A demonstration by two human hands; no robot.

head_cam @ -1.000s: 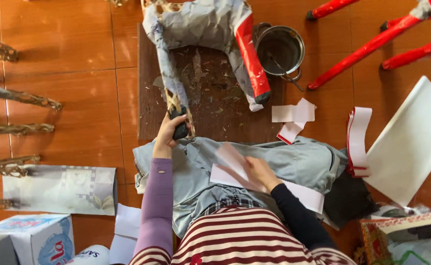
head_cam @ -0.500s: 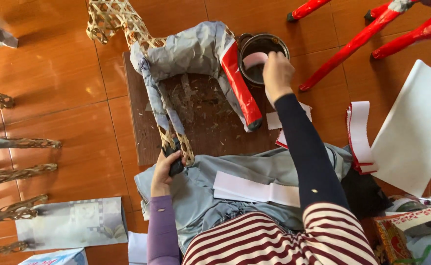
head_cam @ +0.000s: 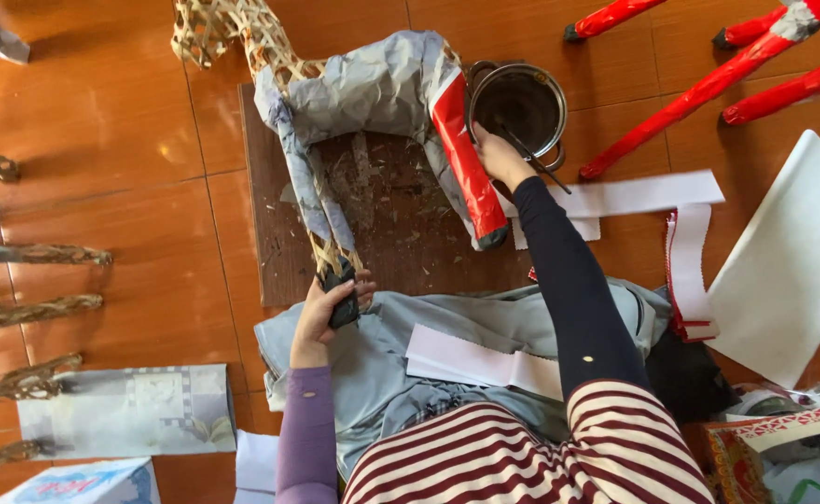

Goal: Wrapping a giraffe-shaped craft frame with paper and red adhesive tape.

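Lap: a folded stack of white paper strips (head_cam: 480,361) lies on the grey cloth (head_cam: 522,322) spread over the person's knees, untouched by either hand.
Left hand: the left hand (head_cam: 328,313) is clenched around the dark-wrapped foot of the woven bamboo animal frame (head_cam: 373,121), holding that front leg steady at the near edge of the dark brown board (head_cam: 382,224). It has gripped there through all three looks.
Frame: it stands on the board, its body covered in crumpled grey paper, its rear leg wrapped in glossy red paper (head_cam: 466,159).
Right hand: the right hand (head_cam: 499,154) was on the lap strips a second ago and over the pot half a second ago; now it sits between the red leg and the pot's rim. Fingers hidden, so I cannot tell whether it grips anything.
Pot: the round metal pot (head_cam: 519,107) has a thin stick (head_cam: 531,159) leaning out of it, just beside that hand.
Meaning: the reach suggests a dip for paste before more papering.
Beyond: red-wrapped legs (head_cam: 708,84) of another figure and a white sheet (head_cam: 792,261) on the orange tiled floor (head_cam: 102,140).
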